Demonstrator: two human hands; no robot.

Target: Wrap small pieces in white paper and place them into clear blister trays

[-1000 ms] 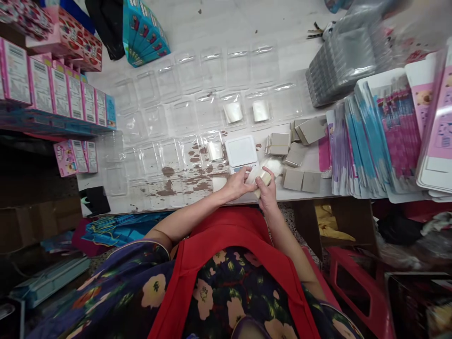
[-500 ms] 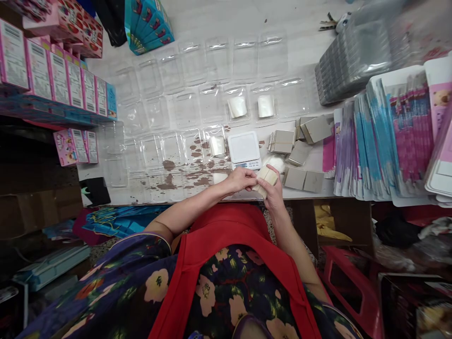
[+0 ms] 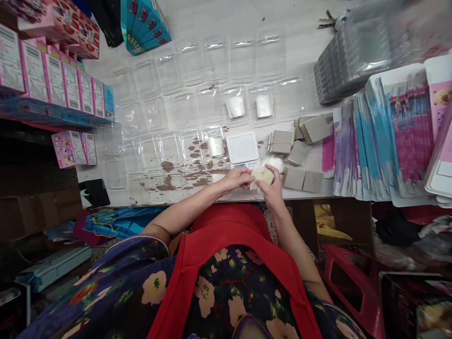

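The right hand [image 3: 274,190], nearer the middle of the pale block [image 3: 266,175], gripped it between thumb and fingers. The left hand [image 3: 236,180] pinched its left end (perhaps loose wrapping). The block was between both, on the near side of the scale [image 3: 242,147]; its long axis was unclear.

Beyond the rows of clear trays [image 3: 215,61], an open strip spans the table's [image 3: 226,19] far part and runs nearer as a narrowing lane between them and the tray stack [image 3: 353,61]. Directly past the left hand [image 3: 237,180] and right hand [image 3: 273,188], the white scale [image 3: 242,147] blocks the way; grey cards [image 3: 283,141] and printed cards [image 3: 376,136] crowd the right edge.
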